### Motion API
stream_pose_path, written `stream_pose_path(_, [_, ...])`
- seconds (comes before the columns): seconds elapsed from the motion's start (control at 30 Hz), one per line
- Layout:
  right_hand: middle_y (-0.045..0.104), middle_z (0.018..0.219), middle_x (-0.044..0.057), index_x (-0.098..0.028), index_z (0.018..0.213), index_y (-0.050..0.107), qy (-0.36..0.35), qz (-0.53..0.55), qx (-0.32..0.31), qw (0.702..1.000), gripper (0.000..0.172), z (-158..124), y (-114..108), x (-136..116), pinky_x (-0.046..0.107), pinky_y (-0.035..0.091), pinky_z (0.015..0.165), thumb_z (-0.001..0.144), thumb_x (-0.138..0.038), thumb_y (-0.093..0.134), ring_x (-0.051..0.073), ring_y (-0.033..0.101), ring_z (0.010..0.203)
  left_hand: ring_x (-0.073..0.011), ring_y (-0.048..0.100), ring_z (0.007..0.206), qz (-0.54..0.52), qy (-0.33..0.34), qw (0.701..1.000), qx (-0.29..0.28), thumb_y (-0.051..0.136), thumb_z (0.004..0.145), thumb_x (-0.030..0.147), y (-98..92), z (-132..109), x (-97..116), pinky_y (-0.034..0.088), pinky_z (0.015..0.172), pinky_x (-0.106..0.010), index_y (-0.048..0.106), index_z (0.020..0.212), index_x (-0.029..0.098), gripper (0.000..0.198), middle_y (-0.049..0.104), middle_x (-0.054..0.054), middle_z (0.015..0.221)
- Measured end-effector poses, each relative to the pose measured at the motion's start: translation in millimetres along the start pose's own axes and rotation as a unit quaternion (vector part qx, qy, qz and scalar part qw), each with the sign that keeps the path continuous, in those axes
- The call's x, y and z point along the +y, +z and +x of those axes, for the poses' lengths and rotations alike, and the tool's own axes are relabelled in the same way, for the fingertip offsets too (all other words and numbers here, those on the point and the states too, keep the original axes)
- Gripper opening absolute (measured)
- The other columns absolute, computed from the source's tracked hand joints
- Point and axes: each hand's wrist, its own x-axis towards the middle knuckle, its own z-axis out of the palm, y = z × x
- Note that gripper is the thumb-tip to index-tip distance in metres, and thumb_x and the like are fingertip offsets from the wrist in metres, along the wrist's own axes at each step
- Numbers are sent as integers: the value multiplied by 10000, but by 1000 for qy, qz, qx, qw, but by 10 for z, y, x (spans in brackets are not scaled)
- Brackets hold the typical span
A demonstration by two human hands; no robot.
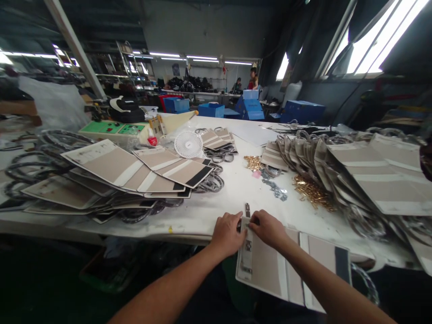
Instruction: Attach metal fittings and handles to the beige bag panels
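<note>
A beige folding panel [266, 267] with pale bands, a dark end strip and metal pieces along its left edge lies over the table's front edge. My left hand [228, 233] is closed on its upper left corner, thumb and fingers at the edge. Beside it, my right hand [268, 228] pinches at the same corner; whatever sits between those fingertips is too small to make out. A narrow dark metal strip [247, 209] sticks out just beyond the corner. A braided cord handle [366, 281] hangs from the panel's right end.
Stacked beige panels [104, 168] with cord handles lie left, and more panels [374, 171] right. Brass-coloured small parts [312, 192] and grey metal pieces [275, 188] are heaped between. Behind are a white fan [188, 144], a green-topped machine [111, 128] and blue boxes [249, 108]. Two people are far back.
</note>
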Motion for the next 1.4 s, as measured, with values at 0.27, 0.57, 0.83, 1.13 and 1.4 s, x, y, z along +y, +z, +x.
stream_pose_path(0.27, [720, 948, 43, -227, 878, 695, -9, 49, 4, 999, 105, 79, 169, 143, 294, 366, 699, 910, -316, 650, 215, 665, 860, -295, 737, 1054, 52, -61, 991, -110, 717, 841, 434, -211, 523, 50, 558, 890, -354, 784, 1162, 221, 392, 803, -85, 1103])
stream_pose_path(0.57, [742, 929, 61, -232, 841, 700, -19, 64, -17, 998, 118, 121, 146, 213, 325, 384, 697, 883, -333, 654, 247, 672, 844, -270, 744, 979, 40, -72, 982, -168, 806, 774, 380, -227, 697, 85, 565, 828, -320, 818, 983, 249, 246, 811, -51, 1028])
stream_pose_path(0.83, [742, 768, 29, -216, 778, 741, -17, 217, 2, 976, 219, 85, -312, 150, 304, 443, 673, 877, -410, 717, 204, 650, 730, -223, 720, 869, -34, -108, 977, -182, 822, 790, 368, -85, 829, -12, 550, 776, -293, 804, 987, 215, 250, 791, -44, 956])
stream_pose_path(1.13, [537, 605, -18, -218, 672, 562, -23, 571, 275, 773, 457, -30, -235, 110, 294, 466, 552, 936, -562, 706, 151, 523, 543, -148, 610, 554, -122, -186, 947, -231, 843, 753, 280, -77, 1016, 12, 515, 518, -251, 790, 898, 164, 192, 704, -3, 706])
stream_pose_path(1.4, [330, 573, -87, -222, 634, 381, 14, 746, 256, 614, 511, 155, -144, 104, 239, 342, 438, 921, -460, 731, 82, 331, 442, -149, 586, 529, -138, -189, 943, -238, 830, 747, 265, -108, 1033, 26, 476, 494, -250, 796, 847, 178, 137, 687, 5, 665])
